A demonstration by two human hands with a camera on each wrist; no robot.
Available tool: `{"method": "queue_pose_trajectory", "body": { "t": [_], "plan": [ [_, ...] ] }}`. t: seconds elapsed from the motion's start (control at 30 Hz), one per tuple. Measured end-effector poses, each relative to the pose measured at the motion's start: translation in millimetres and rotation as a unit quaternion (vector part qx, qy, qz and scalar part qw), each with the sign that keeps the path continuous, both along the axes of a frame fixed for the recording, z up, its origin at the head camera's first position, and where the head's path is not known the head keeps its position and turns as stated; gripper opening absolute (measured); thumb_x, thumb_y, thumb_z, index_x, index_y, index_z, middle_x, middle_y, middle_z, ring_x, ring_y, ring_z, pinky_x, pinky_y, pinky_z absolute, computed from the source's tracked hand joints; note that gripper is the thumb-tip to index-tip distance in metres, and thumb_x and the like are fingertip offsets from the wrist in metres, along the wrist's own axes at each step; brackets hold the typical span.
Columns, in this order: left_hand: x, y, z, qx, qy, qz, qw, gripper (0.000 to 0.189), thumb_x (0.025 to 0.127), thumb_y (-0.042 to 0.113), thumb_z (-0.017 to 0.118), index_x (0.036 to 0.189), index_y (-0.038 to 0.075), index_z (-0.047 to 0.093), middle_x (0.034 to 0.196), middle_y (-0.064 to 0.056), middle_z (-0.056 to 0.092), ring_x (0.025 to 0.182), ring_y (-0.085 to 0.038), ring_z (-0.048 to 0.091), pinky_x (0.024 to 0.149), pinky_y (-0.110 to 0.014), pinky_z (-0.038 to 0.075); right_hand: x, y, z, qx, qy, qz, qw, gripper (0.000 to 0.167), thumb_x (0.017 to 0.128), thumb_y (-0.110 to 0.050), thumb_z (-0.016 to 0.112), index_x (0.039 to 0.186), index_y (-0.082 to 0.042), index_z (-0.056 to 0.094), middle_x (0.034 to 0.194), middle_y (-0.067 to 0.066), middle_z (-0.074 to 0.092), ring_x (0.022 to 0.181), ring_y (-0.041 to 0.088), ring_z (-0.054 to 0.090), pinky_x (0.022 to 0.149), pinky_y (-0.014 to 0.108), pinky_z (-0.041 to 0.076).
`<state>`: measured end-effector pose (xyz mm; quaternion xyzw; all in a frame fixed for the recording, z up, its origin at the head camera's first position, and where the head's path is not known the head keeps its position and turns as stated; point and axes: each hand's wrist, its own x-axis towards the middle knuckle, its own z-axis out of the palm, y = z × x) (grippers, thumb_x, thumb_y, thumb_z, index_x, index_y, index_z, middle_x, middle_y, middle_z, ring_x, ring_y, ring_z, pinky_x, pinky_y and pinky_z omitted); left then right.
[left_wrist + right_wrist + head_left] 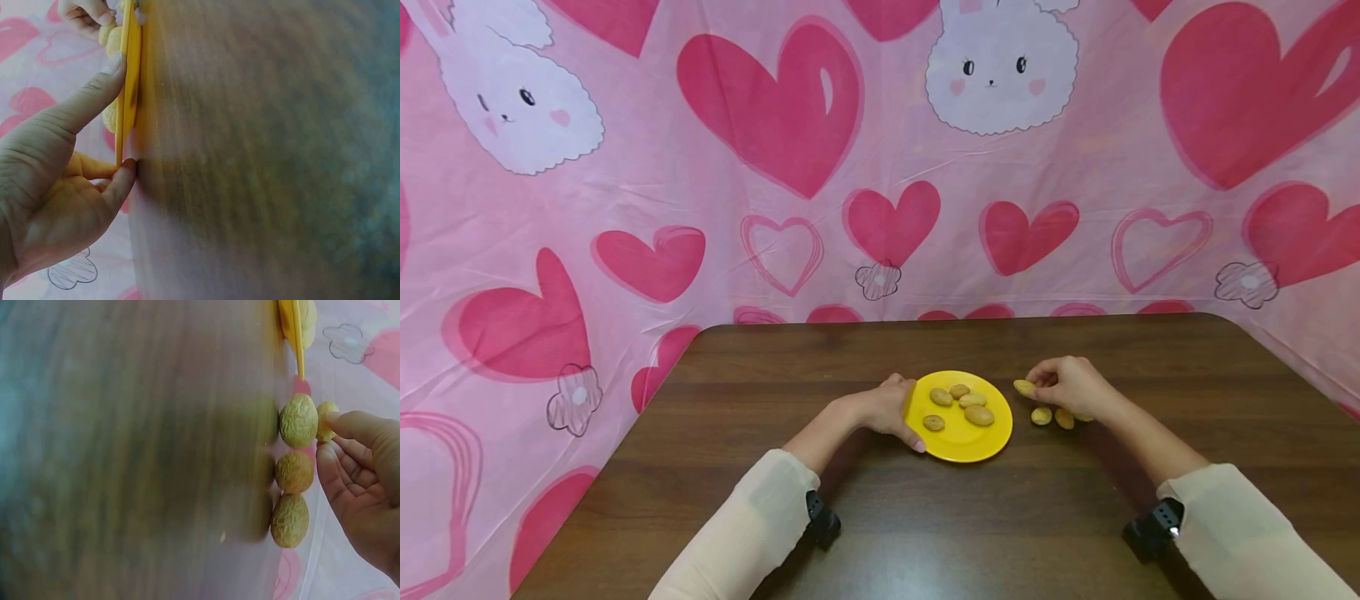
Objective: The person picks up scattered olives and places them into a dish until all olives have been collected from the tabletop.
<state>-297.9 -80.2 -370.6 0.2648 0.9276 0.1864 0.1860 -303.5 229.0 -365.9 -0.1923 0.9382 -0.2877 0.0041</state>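
A yellow plate (961,443) with several small, wrinkled, yellow-brown potatoes (979,415) on it lies on the table. My left hand (887,408) holds the plate's left rim, the thumb along the near edge and the fingers farther back, as the left wrist view shows. To the right of the plate, my right hand (1075,385) pinches one small potato (326,420) between thumb and fingertips, raised over the tabletop. Just below that hand, three more potatoes (294,472) sit in a row on the wood, one partly hidden behind the hand in the head view.
The dark brown wooden table (880,517) reaches back to a pink cloth (895,150) printed with hearts and rabbits. Black wrist cameras (1153,529) are strapped over both cream sleeves.
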Motion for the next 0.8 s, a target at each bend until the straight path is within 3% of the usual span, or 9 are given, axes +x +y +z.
{"method": "queue_pose_trajectory", "body": {
  "t": [0.8],
  "plan": [
    [0.6, -1.1, 0.6, 0.009, -0.005, 0.001, 0.9999, 0.095, 0.067, 0.045, 0.079, 0.139, 0.002, 0.033, 0.121, -0.007, 0.041, 0.108, -0.019, 0.039, 0.099, -0.034, 0.034, 8.2, -28.2, 1.8, -0.011, -0.017, 0.041, 0.9990, 0.014, 0.080, -0.010, 0.072, 0.091, -0.002, 0.068, 0.075, -0.001, 0.059, 0.068, 0.014, 0.053, 0.060, 0.026, 0.047]
  ]
}}
